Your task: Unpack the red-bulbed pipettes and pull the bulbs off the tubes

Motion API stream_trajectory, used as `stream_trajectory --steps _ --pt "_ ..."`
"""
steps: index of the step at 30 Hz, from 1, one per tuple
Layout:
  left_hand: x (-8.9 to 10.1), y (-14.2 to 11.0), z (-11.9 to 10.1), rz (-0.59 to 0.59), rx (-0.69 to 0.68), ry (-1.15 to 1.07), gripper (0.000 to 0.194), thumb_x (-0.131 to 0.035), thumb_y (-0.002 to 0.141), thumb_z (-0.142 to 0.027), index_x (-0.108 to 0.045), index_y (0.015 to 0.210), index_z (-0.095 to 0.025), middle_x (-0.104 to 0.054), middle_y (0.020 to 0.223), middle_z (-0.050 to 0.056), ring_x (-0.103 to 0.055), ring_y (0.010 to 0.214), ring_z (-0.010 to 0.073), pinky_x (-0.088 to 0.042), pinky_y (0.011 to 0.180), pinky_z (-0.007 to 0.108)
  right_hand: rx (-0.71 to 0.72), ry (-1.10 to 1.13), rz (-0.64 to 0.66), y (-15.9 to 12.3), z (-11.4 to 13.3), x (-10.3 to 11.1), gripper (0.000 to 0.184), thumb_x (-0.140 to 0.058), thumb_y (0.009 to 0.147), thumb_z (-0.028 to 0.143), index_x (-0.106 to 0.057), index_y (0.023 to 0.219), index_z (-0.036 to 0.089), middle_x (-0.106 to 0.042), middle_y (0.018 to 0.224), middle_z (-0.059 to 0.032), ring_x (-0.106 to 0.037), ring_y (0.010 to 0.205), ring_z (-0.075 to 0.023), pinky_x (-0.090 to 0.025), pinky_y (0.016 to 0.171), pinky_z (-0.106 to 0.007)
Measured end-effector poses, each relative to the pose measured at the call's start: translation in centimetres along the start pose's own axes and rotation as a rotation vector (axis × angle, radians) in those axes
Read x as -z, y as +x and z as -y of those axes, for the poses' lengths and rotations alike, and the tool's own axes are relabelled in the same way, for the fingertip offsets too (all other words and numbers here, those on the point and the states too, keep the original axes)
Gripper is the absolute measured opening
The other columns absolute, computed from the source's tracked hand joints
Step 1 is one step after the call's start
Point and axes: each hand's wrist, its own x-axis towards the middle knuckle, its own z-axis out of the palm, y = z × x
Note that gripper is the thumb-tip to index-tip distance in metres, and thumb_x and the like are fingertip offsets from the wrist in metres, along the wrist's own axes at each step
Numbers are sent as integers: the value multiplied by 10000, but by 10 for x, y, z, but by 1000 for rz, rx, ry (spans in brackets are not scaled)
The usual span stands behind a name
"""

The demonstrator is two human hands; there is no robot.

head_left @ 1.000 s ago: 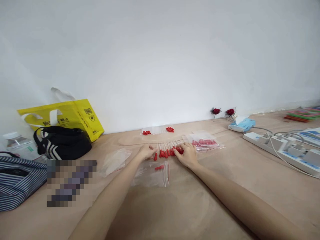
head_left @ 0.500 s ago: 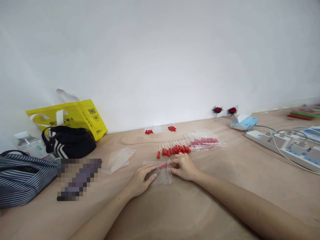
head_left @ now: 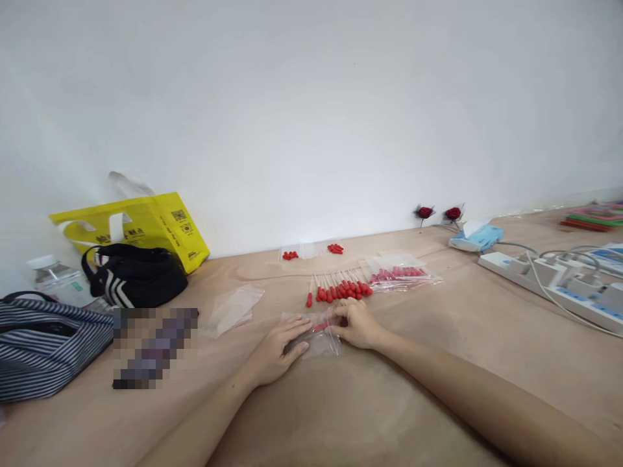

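A small clear plastic bag (head_left: 318, 345) lies on the table between my hands, with a narrow red piece (head_left: 321, 327) at its upper part; whether this is inside or on top I cannot tell. My left hand (head_left: 282, 350) rests on the bag's left side, fingers stretched out and thumb apart. The curled fingers of my right hand (head_left: 357, 323) grip the bag's right edge. Just beyond is a row of sticks with red bulb-like heads (head_left: 343, 290) and pale stems. Filled clear bags with red pieces (head_left: 399, 272) are stacked to their right.
Flat clear bags (head_left: 236, 308) lie left of my hands. Two small groups of red pieces (head_left: 291, 255) lie on plastic by the wall. A yellow bag (head_left: 160, 220), black pouch (head_left: 146, 279) and striped bag (head_left: 48, 350) stand left. A power strip (head_left: 555, 285) with cables is right.
The red piece and the bag's right edge have shifted slightly right and down. My left hand has slid a little further right over the bag; my right hand stays at its edge.
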Motion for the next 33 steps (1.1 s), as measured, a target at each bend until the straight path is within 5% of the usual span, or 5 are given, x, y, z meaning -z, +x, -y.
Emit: stream_trajectory --steps 8,13,19,27,33 --pt "0 -1 3 -3 -20 15 378 -428 834 -346 -497 1188 -233 -500 1254 42 -399 1199 201 -327 1000 417 1 322 -103 -23 -15 20 120 -531 764 315 -532 757 195 -551 712 3 -499 677 -138 -378 642 -272" --pt "-1 -2 1 -89 -59 47 320 -459 807 -280 -565 1103 -225 -565 1170 61 -492 1096 204 -392 934 404 -57 608 -360 -26 -39 51 217 -525 766 404 -480 828 201 -556 738 1 -524 678 -135 -405 628 -262" --pt "-9 8 -19 -291 -4 82 252 -464 762 -184 -638 945 -190 -611 1015 76 -549 958 199 -419 882 394 -20 321 -557 6 -45 49 204 -546 744 385 -511 778 187 -590 777 -37 -550 742 -170 -418 691 -299" --pt "-15 14 -36 212 -38 196 502 -272 848 -525 -259 1315 -344 -160 1432 60 -106 1312 277 -75 1011 583 7 -338 -466 38 -23 7 101 -484 763 258 -557 728 198 -630 754 -42 -506 832 -204 -263 867 -395" --pt "-9 7 -34 237 -50 190 570 -302 820 -569 -232 1329 -322 -189 1424 56 -144 1310 253 -104 1031 543 42 -481 -415 33 -18 6 163 -520 763 342 -592 696 213 -641 817 -21 -472 886 -213 -133 919 -460"
